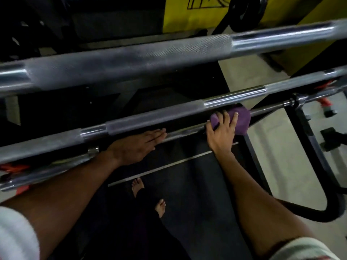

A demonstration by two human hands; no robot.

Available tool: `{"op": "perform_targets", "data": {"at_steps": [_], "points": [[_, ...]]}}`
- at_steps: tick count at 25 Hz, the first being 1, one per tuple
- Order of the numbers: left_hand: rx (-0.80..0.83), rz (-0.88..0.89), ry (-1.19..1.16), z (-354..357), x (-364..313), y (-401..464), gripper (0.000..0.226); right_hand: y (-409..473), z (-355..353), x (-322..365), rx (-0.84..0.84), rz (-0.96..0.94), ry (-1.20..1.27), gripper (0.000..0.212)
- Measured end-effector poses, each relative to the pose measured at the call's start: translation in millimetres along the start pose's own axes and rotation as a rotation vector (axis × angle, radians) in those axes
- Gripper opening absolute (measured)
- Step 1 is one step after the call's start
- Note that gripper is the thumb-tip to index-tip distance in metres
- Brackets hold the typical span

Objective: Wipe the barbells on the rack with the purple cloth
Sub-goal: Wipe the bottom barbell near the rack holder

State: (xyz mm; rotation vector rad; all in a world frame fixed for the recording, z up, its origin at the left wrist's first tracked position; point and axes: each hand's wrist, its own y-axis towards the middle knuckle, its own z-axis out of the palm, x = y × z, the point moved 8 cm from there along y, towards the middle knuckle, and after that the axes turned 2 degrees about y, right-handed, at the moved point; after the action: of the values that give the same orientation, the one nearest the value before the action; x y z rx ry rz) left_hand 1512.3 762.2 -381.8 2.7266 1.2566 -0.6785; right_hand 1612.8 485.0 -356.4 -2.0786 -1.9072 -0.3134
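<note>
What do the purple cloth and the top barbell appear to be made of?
Purple cloth: probably soft microfibre or terry; it looks matte and bunches under the right hand. Top barbell: apparently steel, with shiny chrome-like sections and a dull, cross-hatched grip section.

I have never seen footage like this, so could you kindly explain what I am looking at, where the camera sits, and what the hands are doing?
This is one picture from a camera worn on a person's head, looking down past their arms. No robot is involved. In front run several steel barbells on a rack. The right hand grips a purple cloth against the lowest barbell, below the middle barbell and the top barbell. The left hand, fingers straight, rests on that same low bar. Below, the person's bare feet stand on a dark floor.
</note>
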Motion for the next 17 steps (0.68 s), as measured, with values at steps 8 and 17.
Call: {"op": "perform_targets", "data": {"at_steps": [8,17], "points": [[-0.060,-0.030,0.000,-12.2,-4.3,-4.4,0.060,-56.7,24.9,71.8,0.235,-0.344,-0.174,0.068],[-0.076,0.049,0.100,-7.6,-8.1,-5.6,0.059,23.3,-17.0,-19.3,0.166,0.176,-0.151,0.062]]}}
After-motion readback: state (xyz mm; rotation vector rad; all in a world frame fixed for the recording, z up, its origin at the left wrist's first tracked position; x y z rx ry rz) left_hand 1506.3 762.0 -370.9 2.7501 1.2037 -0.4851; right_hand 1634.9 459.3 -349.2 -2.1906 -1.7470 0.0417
